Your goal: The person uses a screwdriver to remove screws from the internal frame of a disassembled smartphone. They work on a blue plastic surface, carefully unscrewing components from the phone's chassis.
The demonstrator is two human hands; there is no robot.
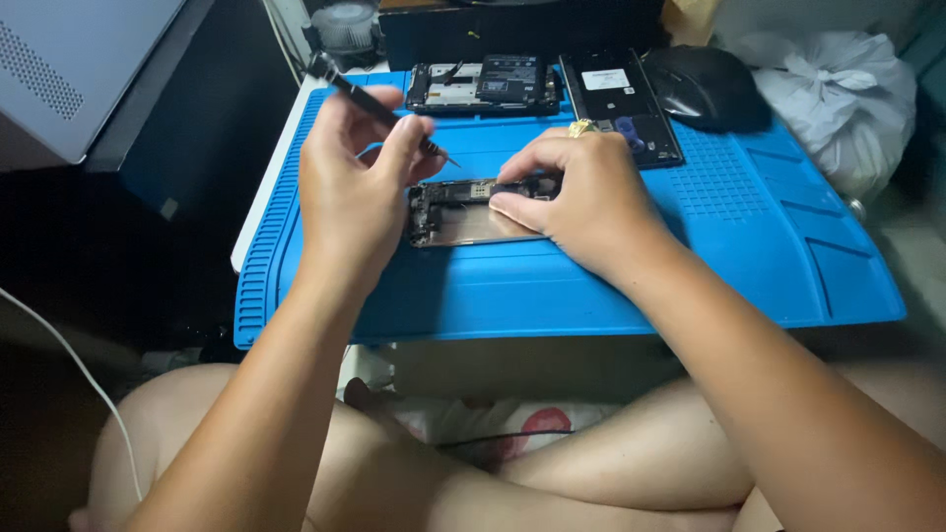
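1. Dim surroundings frame a low white desk [258,212] covered by a blue ribbed work mat [749,236] with moulded compartments along its right side.
2. Upper left of the frame shows a grey perforated case [69,69]; a white cable [69,360] runs down the lower left.
3. Along the top of the mat lie a second opened phone body [483,84] and a dark flat panel [619,99] with a white label; a black computer mouse [705,87] sits just beside them, and a white plastic bag [838,89] fills the upper right.
4. At the centre of the mat lies the opened phone [463,212], flat, its silvery inner plate and dark circuit parts exposed.
5. The left hand [355,192] has its fingers pinching a thin black screwdriver [370,99], tilted, with the tip pointing down toward the phone's upper edge.
6. The right hand [581,197], wearing a gold ring [579,126], rests on the phone's right half, fingers pressed together against its parts.
7. Bare crossed legs fill the bottom of the frame.
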